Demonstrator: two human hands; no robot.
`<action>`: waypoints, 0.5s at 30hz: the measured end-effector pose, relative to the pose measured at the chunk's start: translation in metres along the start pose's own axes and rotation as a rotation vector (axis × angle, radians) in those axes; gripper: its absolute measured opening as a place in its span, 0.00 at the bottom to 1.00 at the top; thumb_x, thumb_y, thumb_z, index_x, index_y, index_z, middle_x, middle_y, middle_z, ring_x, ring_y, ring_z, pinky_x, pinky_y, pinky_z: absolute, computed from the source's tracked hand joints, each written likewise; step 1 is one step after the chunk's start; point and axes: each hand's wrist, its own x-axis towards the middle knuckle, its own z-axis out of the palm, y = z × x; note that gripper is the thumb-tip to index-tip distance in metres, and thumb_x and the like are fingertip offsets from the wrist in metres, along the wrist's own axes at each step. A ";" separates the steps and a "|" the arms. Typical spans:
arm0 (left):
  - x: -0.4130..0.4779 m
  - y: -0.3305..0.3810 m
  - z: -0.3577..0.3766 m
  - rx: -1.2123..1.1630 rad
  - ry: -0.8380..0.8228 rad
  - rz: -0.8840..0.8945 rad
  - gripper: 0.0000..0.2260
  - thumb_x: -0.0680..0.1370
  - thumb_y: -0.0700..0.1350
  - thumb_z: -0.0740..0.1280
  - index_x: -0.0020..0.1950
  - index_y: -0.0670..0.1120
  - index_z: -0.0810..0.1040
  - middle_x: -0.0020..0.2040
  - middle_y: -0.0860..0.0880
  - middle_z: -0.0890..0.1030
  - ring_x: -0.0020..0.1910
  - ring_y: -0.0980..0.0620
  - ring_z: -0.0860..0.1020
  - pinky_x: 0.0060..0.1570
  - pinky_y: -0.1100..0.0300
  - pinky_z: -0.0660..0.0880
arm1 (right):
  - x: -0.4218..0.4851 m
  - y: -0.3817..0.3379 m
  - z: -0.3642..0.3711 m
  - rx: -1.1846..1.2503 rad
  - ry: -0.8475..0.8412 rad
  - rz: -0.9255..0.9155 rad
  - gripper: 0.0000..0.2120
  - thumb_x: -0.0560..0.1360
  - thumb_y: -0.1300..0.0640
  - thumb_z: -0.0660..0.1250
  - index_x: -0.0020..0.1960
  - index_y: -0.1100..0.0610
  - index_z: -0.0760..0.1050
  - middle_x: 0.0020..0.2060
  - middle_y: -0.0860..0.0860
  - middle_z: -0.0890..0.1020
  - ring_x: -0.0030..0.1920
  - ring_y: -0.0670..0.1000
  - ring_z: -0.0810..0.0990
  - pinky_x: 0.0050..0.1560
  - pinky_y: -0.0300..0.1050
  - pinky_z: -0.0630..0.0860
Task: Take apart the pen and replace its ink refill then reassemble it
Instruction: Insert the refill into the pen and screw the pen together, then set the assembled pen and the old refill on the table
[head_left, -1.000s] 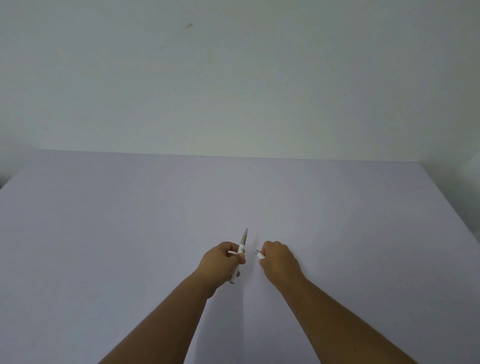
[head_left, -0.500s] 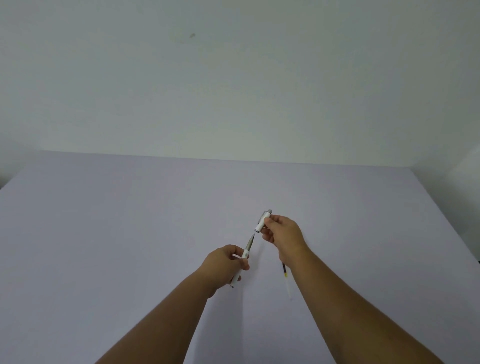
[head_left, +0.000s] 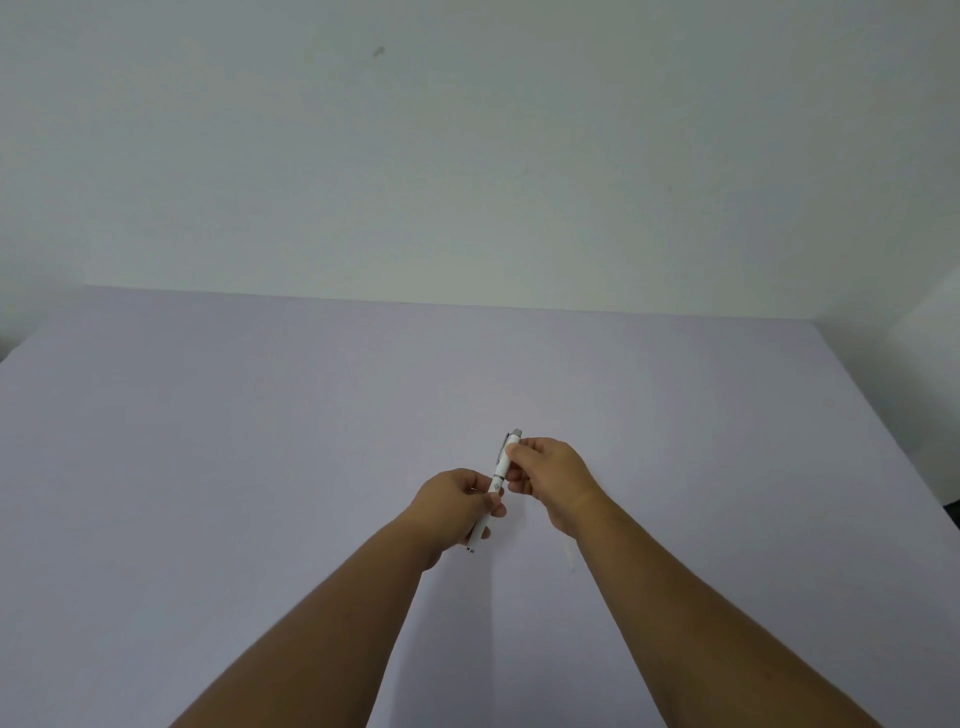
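A white pen (head_left: 497, 480) with a grey button end and a metal clip is held slantwise above the table, its two halves joined in one line. My left hand (head_left: 456, 506) grips the lower half, whose tip pokes out below the fist. My right hand (head_left: 548, 470) pinches the upper half near the clip. A thin pale refill (head_left: 570, 556) lies on the table, mostly hidden under my right forearm.
The pale lilac table (head_left: 260, 467) runs to a white wall behind. Its right edge falls away at the far right, with a dark gap at the left edge.
My right hand brought the upper half of the pen down onto the lower half in my left hand. The two parts, apart before, now sit together.
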 end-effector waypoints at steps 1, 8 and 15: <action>0.000 0.000 0.001 -0.005 0.002 -0.004 0.06 0.78 0.42 0.65 0.53 0.45 0.78 0.42 0.49 0.83 0.35 0.51 0.79 0.36 0.60 0.77 | 0.000 0.000 -0.001 -0.009 0.000 0.000 0.09 0.75 0.58 0.63 0.38 0.56 0.79 0.35 0.54 0.81 0.36 0.51 0.78 0.48 0.47 0.80; 0.010 -0.007 0.010 -0.008 0.023 -0.070 0.09 0.78 0.44 0.66 0.56 0.44 0.78 0.46 0.47 0.82 0.40 0.47 0.78 0.45 0.53 0.80 | 0.003 0.009 -0.004 -0.124 0.065 0.012 0.07 0.75 0.54 0.65 0.47 0.56 0.78 0.40 0.53 0.82 0.38 0.49 0.80 0.47 0.46 0.80; 0.033 -0.031 0.022 0.110 0.198 -0.070 0.08 0.74 0.46 0.70 0.51 0.47 0.82 0.42 0.48 0.80 0.41 0.48 0.78 0.51 0.50 0.81 | 0.010 0.030 -0.030 -0.785 0.322 0.083 0.08 0.74 0.58 0.61 0.47 0.62 0.76 0.46 0.58 0.82 0.43 0.56 0.79 0.39 0.41 0.71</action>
